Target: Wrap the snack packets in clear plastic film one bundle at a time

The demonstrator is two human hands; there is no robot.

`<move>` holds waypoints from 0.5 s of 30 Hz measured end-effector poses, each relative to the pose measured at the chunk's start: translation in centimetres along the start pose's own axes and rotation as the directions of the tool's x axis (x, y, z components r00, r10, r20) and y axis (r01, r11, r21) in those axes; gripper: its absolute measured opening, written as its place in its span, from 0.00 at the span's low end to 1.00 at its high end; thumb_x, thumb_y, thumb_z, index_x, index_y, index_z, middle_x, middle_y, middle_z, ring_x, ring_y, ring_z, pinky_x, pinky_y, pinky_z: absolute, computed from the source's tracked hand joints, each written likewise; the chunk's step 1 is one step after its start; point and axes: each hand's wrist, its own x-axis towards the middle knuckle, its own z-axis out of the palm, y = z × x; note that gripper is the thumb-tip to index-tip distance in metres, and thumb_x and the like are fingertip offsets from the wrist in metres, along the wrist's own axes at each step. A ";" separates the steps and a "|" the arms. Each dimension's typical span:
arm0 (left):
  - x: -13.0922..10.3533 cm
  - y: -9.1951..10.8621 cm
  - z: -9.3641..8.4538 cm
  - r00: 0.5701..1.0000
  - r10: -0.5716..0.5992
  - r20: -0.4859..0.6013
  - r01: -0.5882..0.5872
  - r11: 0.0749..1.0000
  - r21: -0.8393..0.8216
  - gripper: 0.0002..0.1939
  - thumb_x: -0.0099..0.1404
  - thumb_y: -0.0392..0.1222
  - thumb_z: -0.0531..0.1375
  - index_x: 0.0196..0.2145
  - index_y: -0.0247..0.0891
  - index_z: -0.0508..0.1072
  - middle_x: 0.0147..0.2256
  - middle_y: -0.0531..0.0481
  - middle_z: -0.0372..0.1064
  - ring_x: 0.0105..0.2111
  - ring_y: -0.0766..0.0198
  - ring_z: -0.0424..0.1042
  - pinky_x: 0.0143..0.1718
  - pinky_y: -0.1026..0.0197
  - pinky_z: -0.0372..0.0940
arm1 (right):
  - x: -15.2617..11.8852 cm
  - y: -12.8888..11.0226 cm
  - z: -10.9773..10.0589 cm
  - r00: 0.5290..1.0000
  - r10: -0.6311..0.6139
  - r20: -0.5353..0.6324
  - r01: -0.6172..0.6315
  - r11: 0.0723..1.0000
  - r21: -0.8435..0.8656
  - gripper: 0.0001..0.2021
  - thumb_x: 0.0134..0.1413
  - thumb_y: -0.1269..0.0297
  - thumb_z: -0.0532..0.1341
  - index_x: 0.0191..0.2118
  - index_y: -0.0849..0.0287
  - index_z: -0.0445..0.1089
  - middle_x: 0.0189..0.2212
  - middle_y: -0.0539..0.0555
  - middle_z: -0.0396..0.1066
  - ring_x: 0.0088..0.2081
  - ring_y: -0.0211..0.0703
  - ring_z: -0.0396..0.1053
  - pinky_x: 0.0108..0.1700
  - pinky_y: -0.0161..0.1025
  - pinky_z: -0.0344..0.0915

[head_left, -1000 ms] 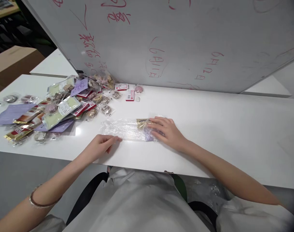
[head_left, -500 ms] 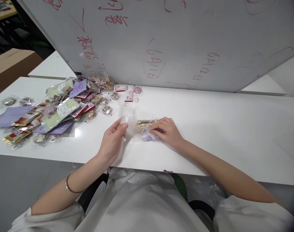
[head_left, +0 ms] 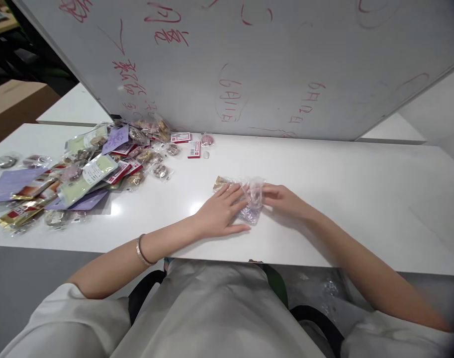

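Can read red writing on the big whiteboard [head_left: 271,59] across the top of the frame: 6月11日 in a drawn ring near the middle, then to its right another line starting with 6月 and ending with 日. Can spot a black barcode on a little red-and-white card [head_left: 194,149], just left of the middle and below the board. Can see a white label [head_left: 94,170] with tiny print on a green pouch [head_left: 73,190] at the left, and letters on red on a gold packet [head_left: 25,211] at the lower left of the pile, too small to read. Can also find lumpy round things in clear wrappers [head_left: 161,171] and a flat purple sheet [head_left: 18,184] there. In the middle of the frame, on the white table [head_left: 361,199], can see a crinkly clear plastic bag [head_left: 254,188] with something purple [head_left: 249,216] showing through and a bit of gold wrapper [head_left: 220,182] at the left end. Has the left hand [head_left: 223,211] laid palm down on the bag, fingers long and spread, just touching. Has the right hand [head_left: 284,200] at the bag's right edge, fingers half bent; cannot tell if pinching the plastic.
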 end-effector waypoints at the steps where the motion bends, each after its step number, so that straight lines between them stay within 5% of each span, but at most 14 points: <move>1: -0.1 -0.1 -0.1 0.998 0.014 0.063 -0.017 0.999 0.045 0.38 0.67 0.63 0.56 0.63 0.31 0.64 0.65 0.29 0.55 0.67 0.40 0.52 0.66 0.30 0.41 | -0.5 0.1 -0.9 0.999 -0.023 -0.040 0.023 1.000 -0.006 0.18 0.59 0.50 0.61 0.50 0.54 0.74 0.54 0.58 0.72 0.52 0.53 0.72 0.53 0.53 0.69; 4: 0.0 -0.7 -0.6 0.986 0.007 0.169 -0.025 0.994 0.106 0.37 0.67 0.63 0.55 0.64 0.35 0.62 0.67 0.30 0.52 0.67 0.39 0.51 0.64 0.26 0.37 | -2.0 0.1 -2.2 0.968 -0.204 -0.143 0.163 0.953 -0.254 0.34 0.56 0.48 0.64 0.66 0.46 0.57 0.69 0.58 0.53 0.67 0.57 0.55 0.63 0.60 0.59; 6: 0.4 -1.4 -1.0 0.980 -0.001 0.200 -0.021 0.994 0.108 0.29 0.69 0.53 0.56 0.63 0.38 0.63 0.66 0.33 0.54 0.66 0.42 0.54 0.64 0.29 0.42 | -2.7 0.0 -1.8 0.953 -0.304 0.019 0.278 0.842 -0.462 0.45 0.50 0.47 0.68 0.70 0.47 0.49 0.72 0.58 0.44 0.71 0.59 0.44 0.67 0.61 0.50; 8: 0.9 -2.1 -1.4 0.980 0.001 0.197 -0.016 0.997 0.075 0.25 0.68 0.41 0.57 0.61 0.38 0.65 0.64 0.35 0.59 0.64 0.44 0.58 0.62 0.34 0.48 | -3.0 0.0 -0.9 0.939 -0.303 0.162 0.341 0.758 -0.557 0.49 0.48 0.47 0.70 0.71 0.51 0.48 0.71 0.60 0.47 0.70 0.60 0.46 0.67 0.61 0.51; 10: 1.6 -2.4 -1.8 0.986 0.001 0.167 0.003 1.000 -0.022 0.23 0.66 0.36 0.57 0.58 0.39 0.67 0.60 0.38 0.66 0.60 0.48 0.65 0.60 0.41 0.55 | -3.0 0.1 0.2 0.948 -0.291 0.130 0.310 0.753 -0.580 0.42 0.50 0.49 0.69 0.68 0.53 0.55 0.67 0.61 0.56 0.66 0.61 0.56 0.63 0.59 0.58; 12: 2.2 -2.1 -2.3 0.990 -0.014 0.139 0.038 0.984 -0.172 0.20 0.66 0.37 0.57 0.56 0.40 0.67 0.52 0.42 0.73 0.52 0.53 0.72 0.54 0.48 0.62 | -3.2 0.2 1.0 0.960 -0.273 -0.056 0.204 0.827 -0.524 0.30 0.50 0.52 0.68 0.60 0.52 0.67 0.58 0.59 0.70 0.56 0.59 0.69 0.56 0.55 0.66; 15: 2.9 -0.8 -2.9 0.996 -0.090 0.027 0.094 0.927 -0.362 0.19 0.69 0.43 0.57 0.56 0.39 0.65 0.48 0.43 0.74 0.45 0.57 0.74 0.47 0.55 0.67 | -4.4 0.3 1.2 0.911 -0.200 -0.360 0.054 0.925 -0.377 0.12 0.49 0.51 0.66 0.32 0.54 0.75 0.27 0.52 0.76 0.28 0.46 0.72 0.35 0.43 0.69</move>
